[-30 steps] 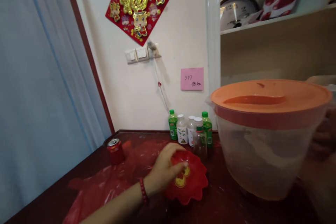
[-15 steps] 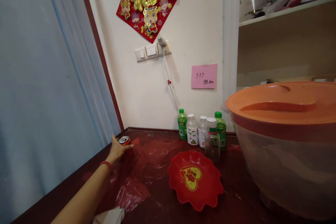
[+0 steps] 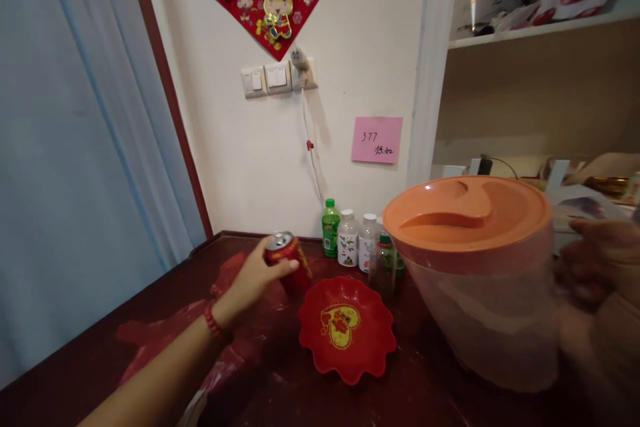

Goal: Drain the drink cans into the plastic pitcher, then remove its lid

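Left grip (image 3: 253, 275) clasps red can (image 3: 286, 260); right hand (image 3: 597, 263) blurred behind tub (image 3: 480, 307).

My left arm reaches forward and up from the lower left, bare to the wrist, where a band of red beads sits just behind the hand. My left hand (image 3: 253, 275) is turned thumb-side up, the fingers (image 3: 285, 269) curled round and closed in a firm grip, knuckles facing me. My right hand (image 3: 597, 260) is at the far right edge, blurred and close to my face, palm turned inward with the fingers bent and pressed flat in a hold; whether the thumb wraps round I cannot tell. My right forearm drops away below it, out of focus.
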Demonstrator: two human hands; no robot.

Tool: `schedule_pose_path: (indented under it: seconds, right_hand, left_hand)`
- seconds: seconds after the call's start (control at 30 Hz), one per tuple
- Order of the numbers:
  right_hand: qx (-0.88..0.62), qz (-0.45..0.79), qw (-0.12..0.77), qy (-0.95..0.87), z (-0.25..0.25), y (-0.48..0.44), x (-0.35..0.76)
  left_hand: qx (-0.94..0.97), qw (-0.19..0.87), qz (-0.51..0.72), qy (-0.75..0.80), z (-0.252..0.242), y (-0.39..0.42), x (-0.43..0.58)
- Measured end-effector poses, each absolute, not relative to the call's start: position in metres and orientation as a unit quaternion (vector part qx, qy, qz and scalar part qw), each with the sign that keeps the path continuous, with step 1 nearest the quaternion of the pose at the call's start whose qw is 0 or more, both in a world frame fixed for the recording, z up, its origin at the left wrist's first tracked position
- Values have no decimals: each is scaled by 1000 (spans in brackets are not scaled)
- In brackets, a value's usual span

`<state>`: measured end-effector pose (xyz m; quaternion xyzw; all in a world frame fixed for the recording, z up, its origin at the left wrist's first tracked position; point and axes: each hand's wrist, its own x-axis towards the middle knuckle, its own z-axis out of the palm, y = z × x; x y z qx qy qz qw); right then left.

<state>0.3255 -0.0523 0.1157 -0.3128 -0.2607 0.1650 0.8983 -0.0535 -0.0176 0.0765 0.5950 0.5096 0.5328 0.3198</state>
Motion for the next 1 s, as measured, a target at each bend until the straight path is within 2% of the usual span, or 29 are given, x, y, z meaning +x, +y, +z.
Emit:
schedule_pose_path:
  seconds: [0.1,0.33,0.63,0.73,0.83,1.0]
  right_hand:
    - [-337,136,870,-333,116,-52,326]
    - [-375,163,861,-301,121,-66,310]
    - [-382,180,854,-305,123,-68,308]
    - [-381,180,857,-295,124,-68,308]
    - [-403,167,848,-299,125,-68,307]
    - [-406,178,843,-304,123,-68,308]
  left_hand:
    - [640,389,479,458,57,-27,-12]
    - [696,385,424,433,1,-14,9]
    - [679,471,388,409,7,-18,-20]
    - [670,383,394,499,14,-12,-40]
    - [698,256,331,581,12,-4,-56]
    - [730,248,240,590,-3,0,-53]
